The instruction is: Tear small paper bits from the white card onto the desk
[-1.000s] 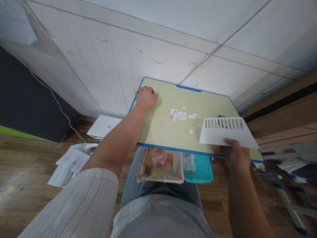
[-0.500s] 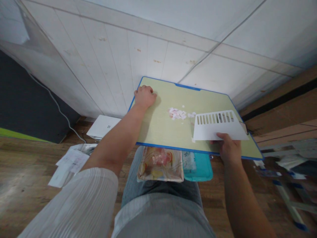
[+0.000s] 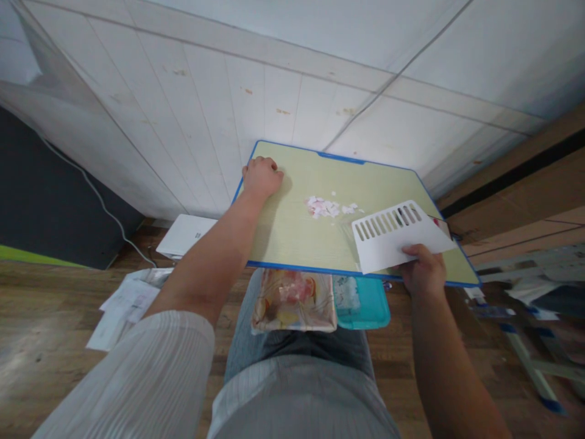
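Note:
My left hand [image 3: 262, 177] rests near the left edge of the yellow-green tabletop [image 3: 292, 244] with its fingers curled in; whatever may be inside them is hidden. In my right hand [image 3: 424, 269], thumb on top, is a white slotted plastic sheet [image 3: 393, 242]. The sheet is tilted over the right part of the tabletop, its row of slots facing the wall. A small pile of pale pink and white scraps [image 3: 322, 207] lies near the middle of the tabletop. A few loose bits lie between the pile and the sheet.
Below the tabletop's blue front edge, a patterned tray or box with a clear wrapping [image 3: 295, 302] sits by my lap. A turquoise container [image 3: 365, 303] is beside it. The white wall [image 3: 283, 91] stands behind. Cardboard [image 3: 521, 177] is at the right, papers [image 3: 125, 308] at the left.
The white slotted sheet has turned, its left end dropping toward the front edge and its slots now slanting. My left hand stays in place on the tabletop. The view has shifted slightly.

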Available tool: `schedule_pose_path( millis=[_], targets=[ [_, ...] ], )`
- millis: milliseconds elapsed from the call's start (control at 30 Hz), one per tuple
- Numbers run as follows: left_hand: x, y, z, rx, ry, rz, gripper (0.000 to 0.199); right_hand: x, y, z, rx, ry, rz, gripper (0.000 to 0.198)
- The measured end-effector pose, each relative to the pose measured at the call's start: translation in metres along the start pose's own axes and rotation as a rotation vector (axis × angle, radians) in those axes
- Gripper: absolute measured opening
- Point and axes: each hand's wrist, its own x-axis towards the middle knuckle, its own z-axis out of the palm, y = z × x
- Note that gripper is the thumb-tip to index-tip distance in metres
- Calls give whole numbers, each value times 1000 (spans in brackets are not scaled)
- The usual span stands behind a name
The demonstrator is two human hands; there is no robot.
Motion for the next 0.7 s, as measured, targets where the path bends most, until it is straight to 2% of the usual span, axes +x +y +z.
schedule_pose_path(
  millis=[133, 333, 500, 700],
  targets=[
    [1, -1, 0, 5, 1, 3, 38, 3, 4, 0, 37, 57, -49, 60],
    [-1, 0, -3, 9, -2, 6, 41, 3, 6, 0, -11, 40, -98, 48],
    [-3, 0, -4, 20, -1, 9, 43, 2, 4, -2, 66, 22, -63, 53],
    [-4, 1, -5, 19, -9, 6, 43, 13, 10, -5, 140, 127, -91, 44]
  ],
)
